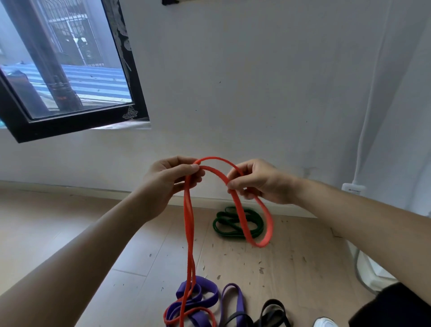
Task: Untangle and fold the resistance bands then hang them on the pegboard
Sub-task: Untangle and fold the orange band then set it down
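I hold a red resistance band (189,224) up in front of the white wall. My left hand (170,177) pinches two of its strands at the top, and these hang straight down to the floor. My right hand (254,182) pinches the band a little to the right, where a short loop droops below it. An arch of band joins the two hands. The band's lower end lies over a purple band (203,296) on the floor. A black band (270,312) lies to the right of the purple one. A green band (229,221) lies bunched near the wall.
The floor is pale wood planks (70,233) with small specks of debris. A dark-framed window (70,70) is at the upper left. A white cable (368,116) runs down the wall to a socket at right. A dark object (170,2) sits on the wall at the top edge.
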